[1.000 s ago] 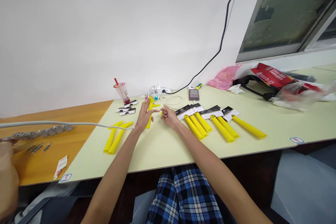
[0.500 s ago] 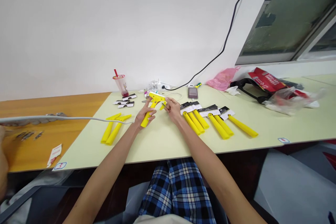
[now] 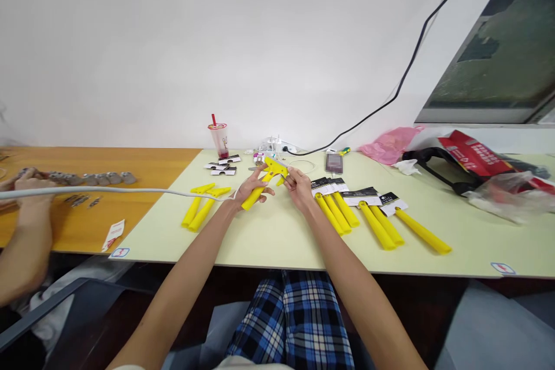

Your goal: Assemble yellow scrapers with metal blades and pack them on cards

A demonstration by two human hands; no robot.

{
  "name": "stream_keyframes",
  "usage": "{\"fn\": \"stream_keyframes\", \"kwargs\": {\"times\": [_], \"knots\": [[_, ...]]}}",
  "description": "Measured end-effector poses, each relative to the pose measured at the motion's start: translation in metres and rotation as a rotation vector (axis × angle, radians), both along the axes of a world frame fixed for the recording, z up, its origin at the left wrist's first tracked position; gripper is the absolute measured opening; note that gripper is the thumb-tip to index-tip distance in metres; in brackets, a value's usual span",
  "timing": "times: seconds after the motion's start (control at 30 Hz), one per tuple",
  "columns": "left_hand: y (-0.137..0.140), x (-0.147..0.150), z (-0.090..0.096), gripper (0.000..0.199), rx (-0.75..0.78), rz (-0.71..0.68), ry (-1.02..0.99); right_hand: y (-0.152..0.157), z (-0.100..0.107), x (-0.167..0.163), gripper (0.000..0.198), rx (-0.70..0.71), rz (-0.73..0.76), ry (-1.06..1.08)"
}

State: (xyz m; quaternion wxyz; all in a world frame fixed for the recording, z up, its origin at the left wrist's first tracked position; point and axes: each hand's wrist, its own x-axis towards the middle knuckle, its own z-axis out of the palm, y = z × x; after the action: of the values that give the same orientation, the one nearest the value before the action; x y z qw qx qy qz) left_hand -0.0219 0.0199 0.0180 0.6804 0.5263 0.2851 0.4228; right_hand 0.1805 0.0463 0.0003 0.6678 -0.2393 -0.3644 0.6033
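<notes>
My left hand (image 3: 250, 189) grips the handle of a yellow T-shaped scraper (image 3: 274, 168), its head tilted up and away with a pale strip along the far edge. My right hand (image 3: 298, 186) pinches the right end of that head; a small yellow piece (image 3: 281, 181) shows beside its fingers, and I cannot tell if it is separate. To the left lie two more yellow scrapers (image 3: 203, 215). On the right are several yellow handles (image 3: 376, 227) with black-and-white cards (image 3: 363, 196) over their heads.
Loose cards (image 3: 224, 171) and a cup with a red straw (image 3: 219, 140) stand behind my left hand. A power strip (image 3: 273, 144) and a dark device (image 3: 334, 163) lie at the back. Another person's hands (image 3: 30, 179) work among grey metal parts (image 3: 104, 178). A grey cable (image 3: 130, 189) crosses the left.
The view has turned left, so the table's things appear farther right and the other person's hands are in sight. The scraper's head has tilted slightly in my hands.
</notes>
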Motion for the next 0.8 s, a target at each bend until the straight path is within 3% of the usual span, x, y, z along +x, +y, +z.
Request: {"fn": "stream_keyframes", "kwargs": {"times": [0.27,0.37,0.53,0.8], "knots": [[0.003,-0.001,-0.002,0.07,0.05,0.0,-0.07,-0.001,0.001,-0.002,0.045,-0.006,-0.002,0.013],[0.002,0.002,-0.002,0.071,0.003,0.004,-0.119,-0.002,0.002,-0.001,0.046,0.001,-0.009,0.033],[-0.002,0.008,0.0,0.074,-0.08,0.008,-0.174,-0.003,0.005,0.0,0.029,0.024,0.011,0.071],[-0.005,0.01,0.002,0.076,-0.126,0.029,-0.189,-0.003,0.007,0.001,0.034,0.034,0.044,0.092]]}}
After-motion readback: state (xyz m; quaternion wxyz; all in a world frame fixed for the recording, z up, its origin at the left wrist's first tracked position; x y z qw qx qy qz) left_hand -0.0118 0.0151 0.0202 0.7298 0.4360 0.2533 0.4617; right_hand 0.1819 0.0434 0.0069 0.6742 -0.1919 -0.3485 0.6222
